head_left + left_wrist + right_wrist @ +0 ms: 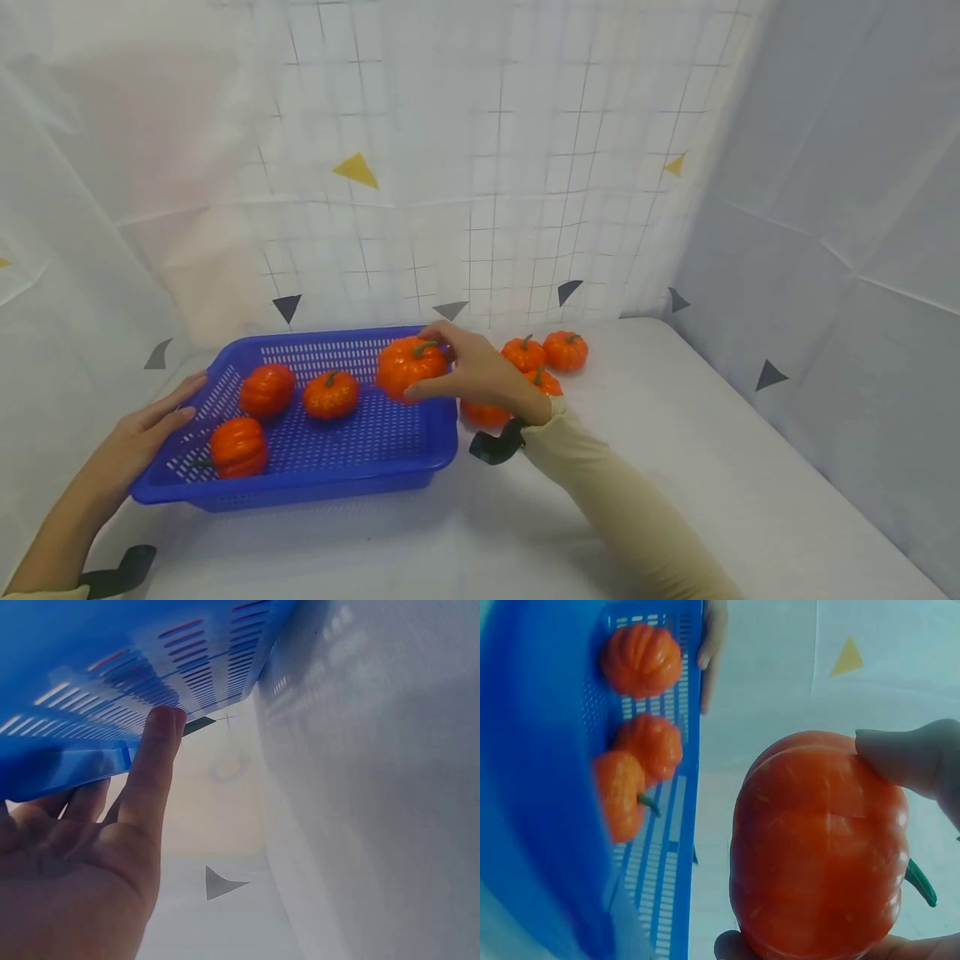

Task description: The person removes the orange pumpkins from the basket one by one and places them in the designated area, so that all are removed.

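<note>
Pumpkin (pixel 408 371) found in right hand (pixel 480 372), at the right end of blue perforated basket (pixel 322 486), overlapping its interior in the head view. Cannot tell exact height over the basket floor. Held between thumb and curled fingers, grip filled by the rounded body, green stem (pixel 425 348) left uncovered. At the opposite end, left hand (pixel 138 437) laid against the basket's outer side with fingers extended, grip wide, with no pumpkin in it. Noted inside the basket: rear left pumpkin (pixel 267 390), front left pumpkin (pixel 239 447) and middle pumpkin (pixel 331 395). Noted on tabletop (pixel 675 433), just beyond the right end: further pumpkins (pixel 566 351), partly hidden by the right hand. Judged step in hand: setting the held pumpkin into the basket. For sound execution, bring fully inside the right wall before descending, to avoid clipping the rim. Aim for the bare mesh to the right of the middle pumpkin. Lower gently rather than drop; judged liable to roll on account of the round, glossy shape. Release only after settled contact with the floor, spreading thumb and fingers evenly. Withdraw upward, without dragging on the stem. Brace lightly with the left hand against any sliding or tipping.
</note>
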Demonstrator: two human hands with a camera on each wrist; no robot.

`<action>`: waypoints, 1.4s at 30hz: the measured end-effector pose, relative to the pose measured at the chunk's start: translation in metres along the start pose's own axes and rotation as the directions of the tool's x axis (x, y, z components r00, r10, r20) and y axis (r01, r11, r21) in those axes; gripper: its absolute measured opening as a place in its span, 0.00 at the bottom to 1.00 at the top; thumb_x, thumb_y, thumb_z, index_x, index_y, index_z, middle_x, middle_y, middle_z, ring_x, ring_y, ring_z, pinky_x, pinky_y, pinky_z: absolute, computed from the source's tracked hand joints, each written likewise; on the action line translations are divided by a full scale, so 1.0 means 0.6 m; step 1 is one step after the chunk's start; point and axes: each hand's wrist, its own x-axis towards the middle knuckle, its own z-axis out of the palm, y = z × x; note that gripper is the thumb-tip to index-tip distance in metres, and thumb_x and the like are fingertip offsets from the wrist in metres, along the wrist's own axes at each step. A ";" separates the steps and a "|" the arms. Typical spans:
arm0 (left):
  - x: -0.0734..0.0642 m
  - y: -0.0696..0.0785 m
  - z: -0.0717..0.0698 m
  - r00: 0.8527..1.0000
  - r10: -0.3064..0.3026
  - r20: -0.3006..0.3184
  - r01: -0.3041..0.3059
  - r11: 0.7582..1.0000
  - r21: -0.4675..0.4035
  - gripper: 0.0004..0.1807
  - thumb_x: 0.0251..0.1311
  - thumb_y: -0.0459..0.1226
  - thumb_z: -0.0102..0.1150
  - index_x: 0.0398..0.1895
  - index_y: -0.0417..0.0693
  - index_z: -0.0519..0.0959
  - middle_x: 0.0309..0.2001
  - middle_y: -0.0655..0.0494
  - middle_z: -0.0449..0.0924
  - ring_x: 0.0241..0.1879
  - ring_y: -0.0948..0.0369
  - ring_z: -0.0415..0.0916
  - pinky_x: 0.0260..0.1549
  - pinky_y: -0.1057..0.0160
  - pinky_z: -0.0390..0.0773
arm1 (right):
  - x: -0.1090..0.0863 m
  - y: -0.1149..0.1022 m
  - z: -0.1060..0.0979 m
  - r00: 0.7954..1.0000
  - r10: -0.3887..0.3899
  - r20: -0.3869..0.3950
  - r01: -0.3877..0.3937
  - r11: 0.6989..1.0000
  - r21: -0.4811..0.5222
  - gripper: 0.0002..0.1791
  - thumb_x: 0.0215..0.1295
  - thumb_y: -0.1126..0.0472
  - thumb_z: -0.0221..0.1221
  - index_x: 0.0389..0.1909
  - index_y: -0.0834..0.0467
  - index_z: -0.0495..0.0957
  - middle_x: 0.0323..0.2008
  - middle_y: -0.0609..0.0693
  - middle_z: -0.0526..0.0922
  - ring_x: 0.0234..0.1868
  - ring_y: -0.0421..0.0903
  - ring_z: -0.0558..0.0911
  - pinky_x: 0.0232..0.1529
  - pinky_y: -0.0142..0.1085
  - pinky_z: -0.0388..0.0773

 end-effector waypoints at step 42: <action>0.001 0.004 0.000 1.000 -0.018 -0.001 0.018 1.000 0.004 0.38 0.81 0.58 0.39 0.85 0.55 0.45 0.81 0.33 0.34 0.74 0.22 0.35 0.55 0.13 0.50 | -0.097 0.157 -0.205 0.931 0.319 -0.176 -0.343 0.930 -0.132 0.37 0.60 0.43 0.71 0.63 0.59 0.71 0.57 0.56 0.79 0.53 0.55 0.78 0.54 0.52 0.80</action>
